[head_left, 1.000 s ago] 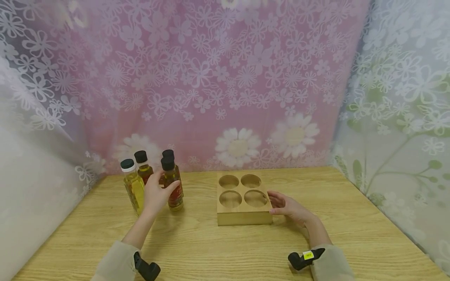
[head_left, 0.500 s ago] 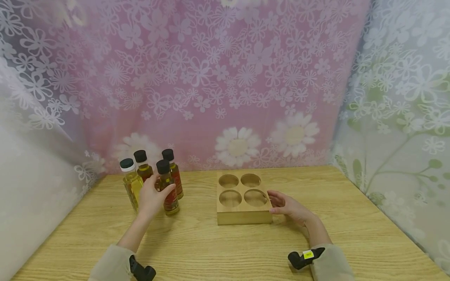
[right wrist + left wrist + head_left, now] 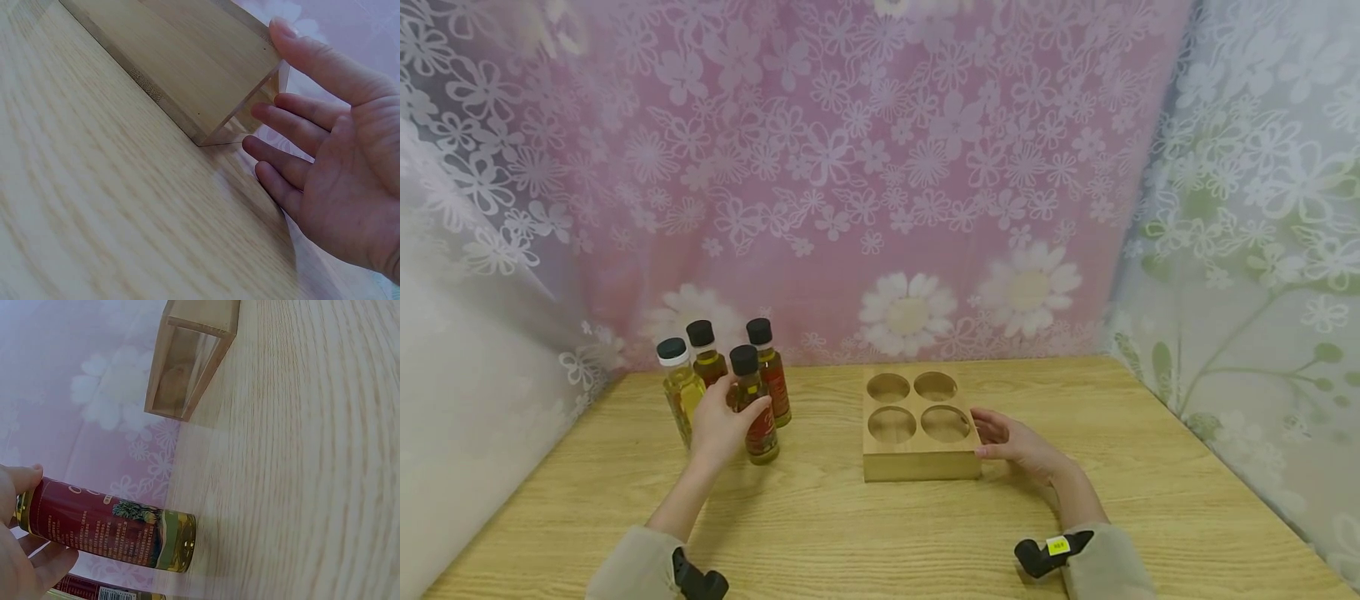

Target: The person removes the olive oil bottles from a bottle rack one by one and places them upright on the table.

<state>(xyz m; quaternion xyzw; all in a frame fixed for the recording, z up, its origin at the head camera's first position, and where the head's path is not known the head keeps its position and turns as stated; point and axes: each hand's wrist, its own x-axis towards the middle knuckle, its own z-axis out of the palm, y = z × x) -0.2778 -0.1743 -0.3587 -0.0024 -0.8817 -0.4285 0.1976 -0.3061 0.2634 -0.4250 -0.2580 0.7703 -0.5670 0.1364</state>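
Note:
My left hand (image 3: 717, 435) grips an oil bottle (image 3: 763, 438) with a black cap and red label, thumb on one side and fingers round the other. In the left wrist view the bottle's (image 3: 106, 528) clear base points toward the wooden table. Behind it stand two similar black-capped bottles, one at the right (image 3: 777, 390) and one at the left (image 3: 707, 363); the hand partly covers a taller bottle of yellow oil (image 3: 682, 395). My right hand (image 3: 1021, 447) lies at the right side of a wooden holder (image 3: 922, 467), fingers loosely extended, thumb (image 3: 300, 53) right at its edge.
The holder has several round holes in its top, and the right wrist view shows an open side (image 3: 253, 103). A floral curtain (image 3: 880, 167) hangs behind the wooden table (image 3: 850, 542). Light floral sheets (image 3: 1262, 250) border both sides.
My left hand has moved the bottle a little left and toward me, away from the back-right bottle, which is now more visible. The right hand and the holder stay put.

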